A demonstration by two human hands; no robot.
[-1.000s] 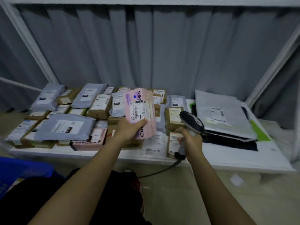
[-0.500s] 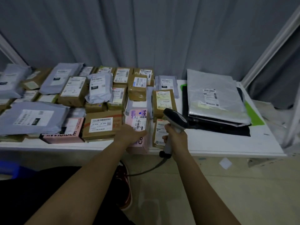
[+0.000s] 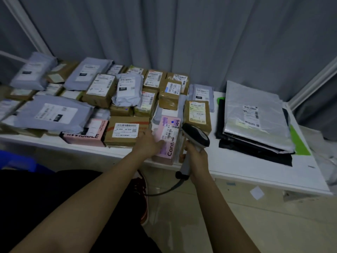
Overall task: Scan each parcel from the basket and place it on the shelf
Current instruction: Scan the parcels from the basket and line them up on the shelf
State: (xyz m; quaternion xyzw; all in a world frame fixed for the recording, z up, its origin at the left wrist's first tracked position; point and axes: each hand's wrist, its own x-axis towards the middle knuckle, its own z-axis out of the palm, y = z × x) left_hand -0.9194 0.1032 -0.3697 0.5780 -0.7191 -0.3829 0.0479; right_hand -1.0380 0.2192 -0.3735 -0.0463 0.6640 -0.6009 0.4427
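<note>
A second ago I held the pink parcel up to the barcode scanner; now it lies on the shelf beside the scanner, my left hand fingers flat on it, right hand gripping the scanner: placed.

Pink parcel: smooth matt card with a white paper label. Brown box beside it is taped cardboard, the tape faintly glossy. Grey mailers are soft, crinkled plastic film. Silver bag shows a shiny, wrinkled sheen. Scanner is hard plastic, black and grey. Shelf is smooth white board; curtain is matt grey cloth.
</note>
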